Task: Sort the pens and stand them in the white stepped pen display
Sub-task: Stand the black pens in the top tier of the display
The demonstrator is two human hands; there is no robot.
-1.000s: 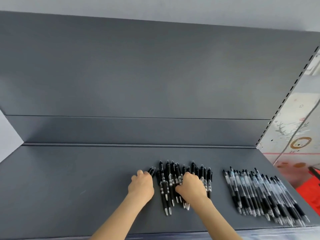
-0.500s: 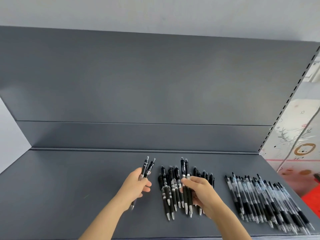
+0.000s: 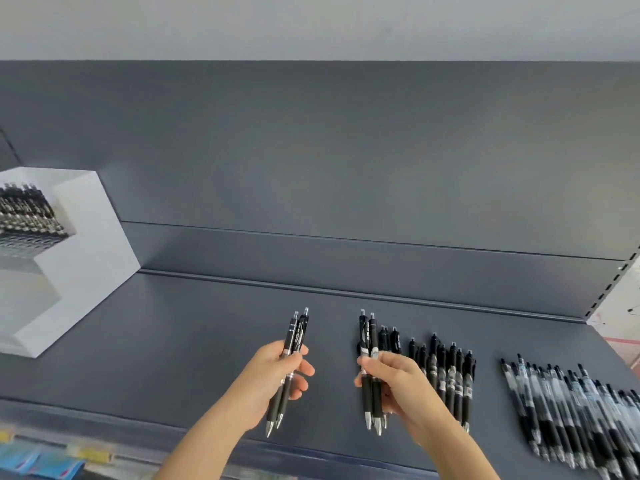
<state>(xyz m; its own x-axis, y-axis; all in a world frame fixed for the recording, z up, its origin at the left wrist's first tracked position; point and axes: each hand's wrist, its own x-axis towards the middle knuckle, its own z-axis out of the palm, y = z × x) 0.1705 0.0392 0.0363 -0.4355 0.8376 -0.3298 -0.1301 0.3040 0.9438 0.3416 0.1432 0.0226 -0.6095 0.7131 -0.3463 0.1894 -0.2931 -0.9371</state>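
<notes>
The white stepped pen display (image 3: pixel 86 258) stands far left on the grey shelf (image 3: pixel 173 341), stocked pens (image 3: pixel 27 213) standing in it. A black pen pile (image 3: pixel 450 372) and clear-barrelled pens (image 3: pixel 568 410) lie to the right. The left hand (image 3: pixel 273 379) grips two black pens (image 3: pixel 294 337), and the right hand (image 3: pixel 398 386) clasps a pen bunch (image 3: pixel 369 341). Bare shelf separates the left hand from the display.
</notes>
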